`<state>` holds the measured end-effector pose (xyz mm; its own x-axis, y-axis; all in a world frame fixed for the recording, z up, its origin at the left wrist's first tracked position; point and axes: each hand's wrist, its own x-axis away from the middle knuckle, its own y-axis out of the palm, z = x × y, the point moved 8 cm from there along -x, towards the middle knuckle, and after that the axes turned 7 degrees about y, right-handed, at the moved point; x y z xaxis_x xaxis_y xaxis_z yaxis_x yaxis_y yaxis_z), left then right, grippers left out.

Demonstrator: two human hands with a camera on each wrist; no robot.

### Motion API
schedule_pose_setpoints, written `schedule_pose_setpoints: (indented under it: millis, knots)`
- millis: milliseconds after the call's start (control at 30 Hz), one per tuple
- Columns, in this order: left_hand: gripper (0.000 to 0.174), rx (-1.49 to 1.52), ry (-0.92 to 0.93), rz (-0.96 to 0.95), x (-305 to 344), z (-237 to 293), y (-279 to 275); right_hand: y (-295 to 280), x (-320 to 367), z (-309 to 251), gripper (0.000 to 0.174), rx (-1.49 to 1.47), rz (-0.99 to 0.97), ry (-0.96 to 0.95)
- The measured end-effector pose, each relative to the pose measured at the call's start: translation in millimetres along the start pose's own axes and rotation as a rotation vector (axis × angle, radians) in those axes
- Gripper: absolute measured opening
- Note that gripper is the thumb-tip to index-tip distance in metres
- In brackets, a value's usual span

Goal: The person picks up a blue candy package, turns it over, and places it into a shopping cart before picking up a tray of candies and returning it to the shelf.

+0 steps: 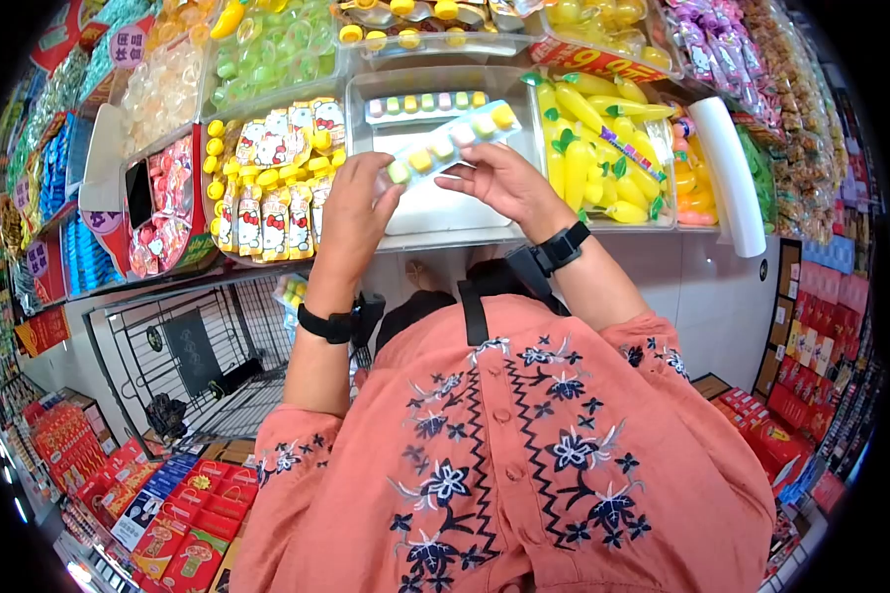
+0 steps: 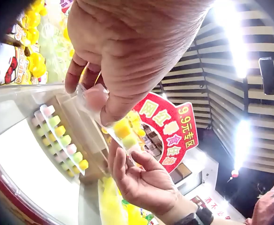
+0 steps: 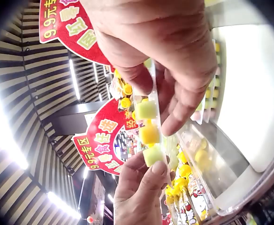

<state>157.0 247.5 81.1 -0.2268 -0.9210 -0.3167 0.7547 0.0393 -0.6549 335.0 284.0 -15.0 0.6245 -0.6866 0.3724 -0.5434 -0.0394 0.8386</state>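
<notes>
Cubes (image 3: 149, 133), yellow and pale green, line a clear pack (image 1: 453, 143) pinched by left hand (image 1: 357, 201) and right hand (image 1: 505, 183).

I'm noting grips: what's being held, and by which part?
A clear pack of coloured cubes: left hand pinching one end, right hand gripping farther along.

Head view is looking down past the shirt (image 1: 509, 445), left wrist view is peering close past the left hand (image 2: 123, 51), ceiling (image 2: 221, 98) rightward, right wrist view close past the right hand (image 3: 165, 51), ceiling leftward, all sharing the pack (image 3: 149, 133)
</notes>
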Motion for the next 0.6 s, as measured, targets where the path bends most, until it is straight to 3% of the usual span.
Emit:
schedule_pose_setpoints:
  millis: [233,400,500,600]
  knots:
    - [0.037,-0.308,0.060,-0.038,-17.6,-27.7,31.7,-66.4,-26.3,16.4,0.024,-0.100,0.379,-0.016]
    - [0.036,-0.241,-0.009,-0.031,-19.3,-25.4,40.8,-99.9,-49.1,21.7,0.026,-0.098,0.413,-0.044]
    - [0.036,-0.194,-0.022,-0.047,-11.1,-26.7,41.9,-119.2,-54.7,29.9,0.029,-0.141,0.583,-0.001]
    - [0.036,-0.133,-0.063,-0.046,-1.3,-30.1,38.4,-128.3,-63.8,36.3,0.031,-0.192,0.589,-0.005]
